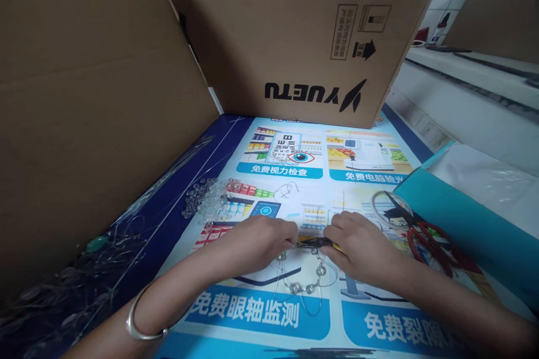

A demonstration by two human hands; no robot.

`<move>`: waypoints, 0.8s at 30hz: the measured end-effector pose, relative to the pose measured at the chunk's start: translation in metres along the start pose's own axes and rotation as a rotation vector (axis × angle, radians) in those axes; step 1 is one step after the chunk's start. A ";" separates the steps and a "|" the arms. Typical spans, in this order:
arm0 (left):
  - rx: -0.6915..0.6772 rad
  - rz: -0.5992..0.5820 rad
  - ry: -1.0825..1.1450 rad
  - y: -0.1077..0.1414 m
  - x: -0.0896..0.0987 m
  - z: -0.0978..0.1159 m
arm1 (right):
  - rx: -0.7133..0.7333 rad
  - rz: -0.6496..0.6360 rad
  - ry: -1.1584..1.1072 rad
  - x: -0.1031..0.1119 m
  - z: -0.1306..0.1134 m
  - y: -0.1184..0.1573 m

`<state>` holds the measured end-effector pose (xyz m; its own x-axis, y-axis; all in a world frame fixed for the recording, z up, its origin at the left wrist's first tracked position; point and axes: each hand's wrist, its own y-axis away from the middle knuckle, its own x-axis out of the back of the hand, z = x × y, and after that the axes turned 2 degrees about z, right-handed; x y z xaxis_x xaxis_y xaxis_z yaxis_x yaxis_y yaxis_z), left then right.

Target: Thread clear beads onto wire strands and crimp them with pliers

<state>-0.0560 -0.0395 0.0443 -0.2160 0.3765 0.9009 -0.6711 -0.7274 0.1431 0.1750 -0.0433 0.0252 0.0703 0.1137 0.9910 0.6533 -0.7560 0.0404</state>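
Observation:
My left hand [265, 240], a silver bangle on its forearm, is closed on the wire end of a beaded loop. Opposite it, my right hand [351, 241] is wrapped round small dark pliers [315, 242] with yellow on the handle. The pliers' jaws point left and meet the wire near my left fingertips. Below the two hands hangs the loop of thin wire with clear round beads [296, 288], over the printed mat. Exactly what the jaws grip is too small to tell.
Clear beads [210, 199] are heaped at the left. Red-handled scissors [427, 235] and a wire coil lie right, beside a teal box [471, 219]. Cardboard panels [295, 28] stand behind and left. Bundled wires [67, 291] lie at lower left.

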 end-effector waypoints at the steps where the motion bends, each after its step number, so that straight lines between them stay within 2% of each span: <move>1: -0.001 0.004 0.000 0.000 0.000 0.000 | 0.000 0.001 -0.003 0.000 0.000 0.000; 16: -0.049 -0.009 -0.007 0.001 0.004 0.002 | 0.021 -0.015 -0.012 -0.002 0.003 -0.005; 20: -0.041 0.009 0.002 0.001 0.002 0.003 | -0.009 -0.005 -0.034 0.007 0.011 0.000; 24: -0.018 0.036 -0.010 -0.001 -0.002 0.002 | -0.058 0.000 -0.026 0.017 0.016 0.016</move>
<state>-0.0535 -0.0407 0.0432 -0.2332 0.3446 0.9093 -0.6760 -0.7297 0.1032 0.1990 -0.0432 0.0409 0.0901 0.1298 0.9874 0.6088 -0.7918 0.0485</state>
